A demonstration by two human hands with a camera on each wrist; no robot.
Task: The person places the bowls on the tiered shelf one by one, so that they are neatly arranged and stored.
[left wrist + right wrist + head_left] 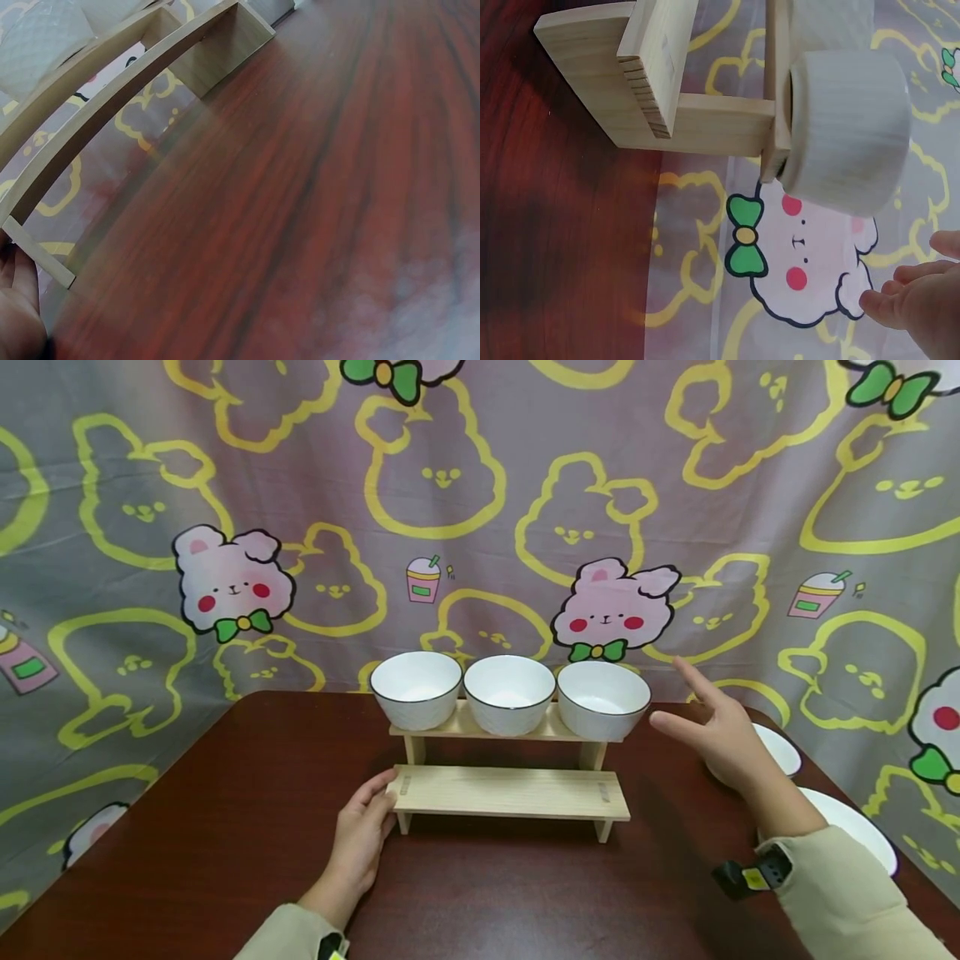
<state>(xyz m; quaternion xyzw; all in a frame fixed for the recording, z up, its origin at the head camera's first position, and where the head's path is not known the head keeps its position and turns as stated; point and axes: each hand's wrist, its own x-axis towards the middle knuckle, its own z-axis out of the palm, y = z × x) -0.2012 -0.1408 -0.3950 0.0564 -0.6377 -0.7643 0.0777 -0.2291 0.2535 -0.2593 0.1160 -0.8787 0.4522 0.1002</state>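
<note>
A two-tier wooden stand [510, 792] is on the table, with three white bowls with dark rims on its upper tier: a left bowl [417, 692], a middle bowl [510, 695] and a right bowl [603, 700]. My left hand [358, 835] grips the left end of the lower tier; in the left wrist view its fingers [22, 279] are at the stand's end. Just right of the right bowl, my right hand [727, 739] is raised, its fingers spread and holding nothing. The right wrist view shows the hand [922, 300] apart from that bowl [851, 131].
On the table's right side, behind the right forearm, are a white dish [782, 752] and a white plate [855, 828], both partly hidden. A patterned cloth [480, 560] hangs behind the dark reddish-brown table [225, 810].
</note>
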